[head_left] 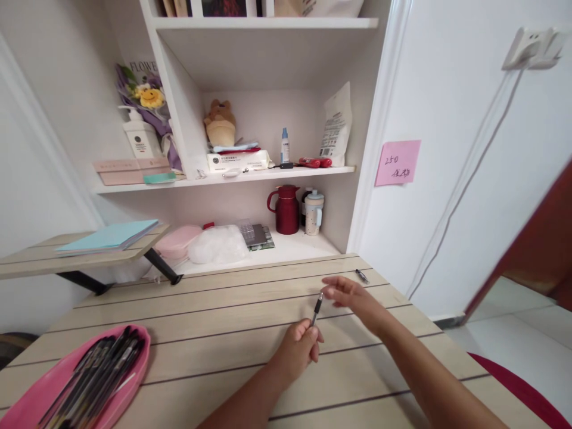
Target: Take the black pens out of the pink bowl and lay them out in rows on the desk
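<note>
My left hand is closed around the barrel of a pen. The pen tilts upward, with its black grip and pale tip showing above the fingers; its lower end is hidden in the hand. Close to that tip is my right hand, its fingers apart and stretched out to the left, with nothing seen in them. Beyond the right hand, a small dark and clear piece, possibly a pen cap, lies on the wooden table.
A pink tray full of black pens stands at the front left. On a raised stand lies a light blue booklet. White shelves behind the table hold a red jug, a cup and a white fluffy bundle.
</note>
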Demonstrator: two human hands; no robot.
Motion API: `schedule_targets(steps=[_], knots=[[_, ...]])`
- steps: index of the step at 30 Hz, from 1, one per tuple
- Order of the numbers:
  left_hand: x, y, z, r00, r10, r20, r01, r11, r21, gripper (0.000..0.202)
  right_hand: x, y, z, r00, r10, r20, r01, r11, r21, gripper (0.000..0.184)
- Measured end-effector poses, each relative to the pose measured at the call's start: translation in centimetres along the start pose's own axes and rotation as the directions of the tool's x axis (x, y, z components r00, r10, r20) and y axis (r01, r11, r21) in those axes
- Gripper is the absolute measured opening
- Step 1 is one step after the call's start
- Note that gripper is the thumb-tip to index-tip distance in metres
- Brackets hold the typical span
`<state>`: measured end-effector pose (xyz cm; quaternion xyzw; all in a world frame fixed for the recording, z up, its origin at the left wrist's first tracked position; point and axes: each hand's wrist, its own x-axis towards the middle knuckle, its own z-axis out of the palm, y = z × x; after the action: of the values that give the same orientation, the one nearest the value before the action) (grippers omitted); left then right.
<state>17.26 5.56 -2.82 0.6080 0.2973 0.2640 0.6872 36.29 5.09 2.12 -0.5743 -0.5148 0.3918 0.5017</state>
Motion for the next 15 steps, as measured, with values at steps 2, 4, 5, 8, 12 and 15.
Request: schedule_targets(steps=[2,4,5,8,12,15], knots=[[-0.1,0.2,0.0,1.000,-0.027,-0.016,0.026,0.999,-0.040,0.032,2.2,1.0,-2.5,0.969,-0.022,-0.248,-0.080,0.916,-0.394,0.035],[-0.1,0.3,0.0,0.999,-0.034,-0.028,0.032,0.997,-0.067,0.033,4.1,2.1,-5.0,0.908,-0.039,-0.418,-0.290,0.663,-0.690,0.032],[-0.1,0.3,0.0,0.999,-0.028,-0.029,0.026,0.997,-0.074,0.033,4.9,2.7,-6.0,0.898,-0.032,-0.440,-0.326,0.623,-0.711,0.031],[-0.1,0.2,-0.3,1.000,-0.006,-0.016,0.004,0.996,-0.091,0.036,6.0,3.9,-7.6,0.893,-0.004,-0.449,-0.361,0.588,-0.724,0.021],[0.0,0.1,-0.6,1.000,-0.008,0.000,0.008,0.991,-0.136,0.039,5.8,4.4,-6.9,0.906,0.050,-0.420,-0.354,0.633,-0.688,0.012],[-0.1,0.2,-0.6,1.000,-0.023,-0.017,0.020,0.984,-0.175,0.039,5.4,3.7,-4.7,0.941,0.074,-0.329,-0.278,0.721,-0.635,0.015]])
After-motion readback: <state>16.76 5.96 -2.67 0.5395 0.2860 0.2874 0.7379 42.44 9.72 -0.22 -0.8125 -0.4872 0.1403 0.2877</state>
